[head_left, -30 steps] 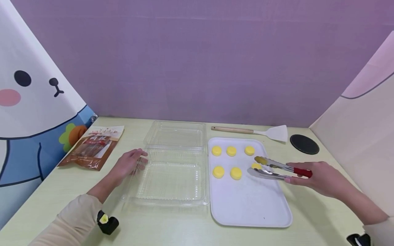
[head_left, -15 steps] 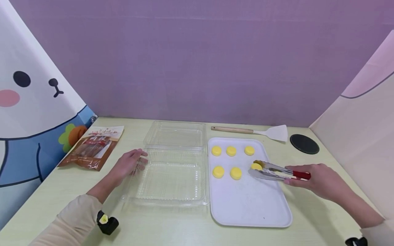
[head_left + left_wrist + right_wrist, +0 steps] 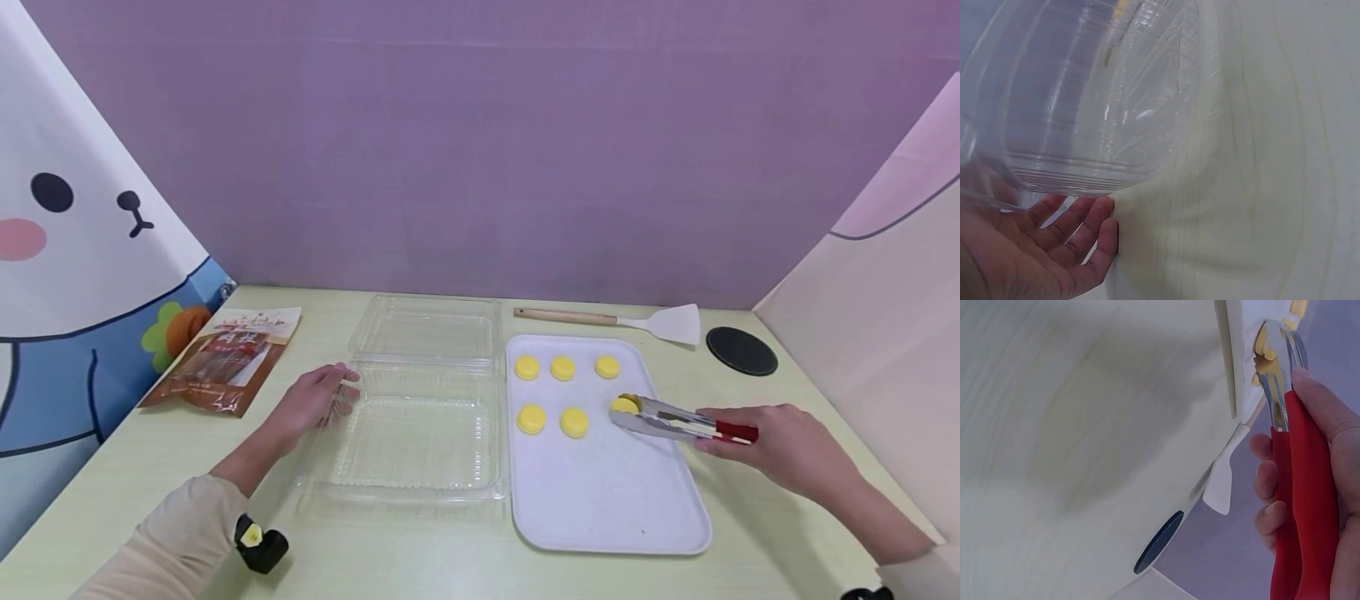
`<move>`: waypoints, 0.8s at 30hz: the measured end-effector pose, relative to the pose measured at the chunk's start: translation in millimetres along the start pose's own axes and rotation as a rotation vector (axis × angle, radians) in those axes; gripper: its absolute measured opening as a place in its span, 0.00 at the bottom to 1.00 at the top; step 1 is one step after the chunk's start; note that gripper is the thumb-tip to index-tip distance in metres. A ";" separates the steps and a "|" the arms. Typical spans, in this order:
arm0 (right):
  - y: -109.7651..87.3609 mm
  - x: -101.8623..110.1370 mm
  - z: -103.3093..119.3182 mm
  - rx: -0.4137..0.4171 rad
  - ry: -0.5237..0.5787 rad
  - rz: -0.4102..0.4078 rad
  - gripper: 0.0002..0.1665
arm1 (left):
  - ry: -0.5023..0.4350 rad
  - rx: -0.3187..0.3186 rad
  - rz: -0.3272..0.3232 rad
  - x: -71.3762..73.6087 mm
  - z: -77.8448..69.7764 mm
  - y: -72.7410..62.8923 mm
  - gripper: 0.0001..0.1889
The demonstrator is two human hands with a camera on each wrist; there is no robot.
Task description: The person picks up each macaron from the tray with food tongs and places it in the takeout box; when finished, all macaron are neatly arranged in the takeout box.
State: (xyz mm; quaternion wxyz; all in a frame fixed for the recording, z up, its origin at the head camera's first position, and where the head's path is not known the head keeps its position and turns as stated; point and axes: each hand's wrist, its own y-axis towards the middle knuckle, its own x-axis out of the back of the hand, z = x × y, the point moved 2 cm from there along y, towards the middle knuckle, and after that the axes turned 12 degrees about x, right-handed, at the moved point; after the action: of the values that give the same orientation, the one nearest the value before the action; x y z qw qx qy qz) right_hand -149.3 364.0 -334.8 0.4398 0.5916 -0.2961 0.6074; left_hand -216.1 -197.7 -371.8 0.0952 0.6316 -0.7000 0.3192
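My left hand point(image 3: 318, 400) grips the left side rim of a clear plastic clamshell box point(image 3: 420, 492), which lies flat with its lid point(image 3: 427, 329) folded back. In the left wrist view, the fingers point(image 3: 1072, 240) curl beneath the rim and the thumb shows through the plastic. My right hand point(image 3: 783, 442) holds metal tongs point(image 3: 675, 418) by their red handles point(image 3: 1313, 500). The tong tips stand either side of a yellow macaron-like disc point(image 3: 624, 405) on a white tray point(image 3: 611, 508). Several matching yellow discs point(image 3: 574, 422) sit in two rows on that tray.
Behind the tray lies a white spatula point(image 3: 671, 324) with a wooden handle. A black round coaster point(image 3: 742, 351) is at the back right. A brown food packet point(image 3: 228, 362) rests at the left, and a purple backdrop point(image 3: 495, 150) closes off the rear.
The tongs have dropped slightly and their tips have drawn closer together around the yellow disc at the right of the front row. My left hand and the box have stayed put.
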 end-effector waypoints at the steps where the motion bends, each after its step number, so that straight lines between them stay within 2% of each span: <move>1: -0.4 -0.4 -0.3 0.003 -0.001 -0.004 0.29 | 0.001 0.000 0.001 -0.1 0.2 0.3 0.34; 11: -2.2 -2.3 0.1 0.030 -0.019 -0.036 0.27 | -0.009 0.008 0.011 -0.5 -0.4 1.2 0.34; 20: -2.5 -2.7 0.5 0.022 -0.012 -0.048 0.28 | -0.006 0.009 0.013 0.0 -1.2 0.6 0.33; 24: -0.5 2.0 0.9 0.035 -0.004 -0.081 0.27 | -0.007 0.007 0.016 0.2 -1.1 0.9 0.33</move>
State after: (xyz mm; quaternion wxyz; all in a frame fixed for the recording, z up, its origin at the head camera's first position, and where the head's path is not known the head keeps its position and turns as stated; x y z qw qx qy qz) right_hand -148.3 363.8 -332.9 0.4530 0.6119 -0.2623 0.5930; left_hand -217.2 -197.3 -371.2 0.0878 0.6276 -0.7041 0.3203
